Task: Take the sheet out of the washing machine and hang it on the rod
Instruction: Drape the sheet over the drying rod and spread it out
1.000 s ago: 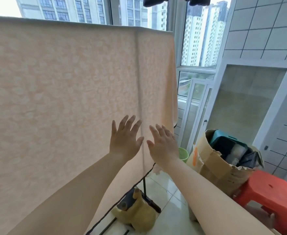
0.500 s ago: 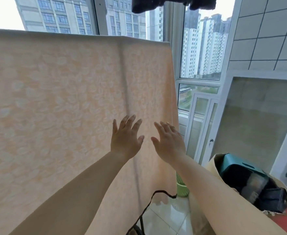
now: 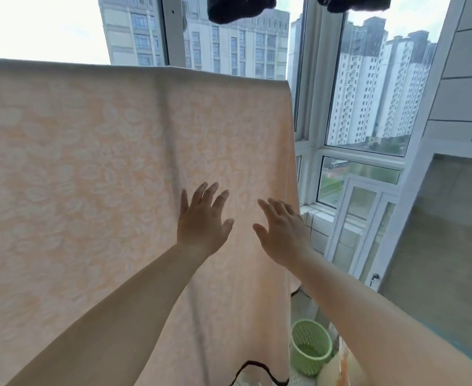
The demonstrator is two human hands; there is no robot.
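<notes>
Where it hangs, sheet (image 3: 90,162) just beyond left hand (image 3: 201,221), right hand (image 3: 280,232), both spread, empty.

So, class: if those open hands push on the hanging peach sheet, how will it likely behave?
The sheet probably gives way and swings, since it hangs loose below its top edge. It looks floppy: soft vertical folds run down it. It seems thin and light, as daylight glows through. Both hands, left and right, have straight fingers.

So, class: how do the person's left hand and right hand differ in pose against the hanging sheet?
The left hand sits further in on the sheet, fingers spread and pointing upward; the right hand is near the sheet's right edge, fingers closer together and angled up-left. Both are open with straight fingers, gripping nothing.
</notes>
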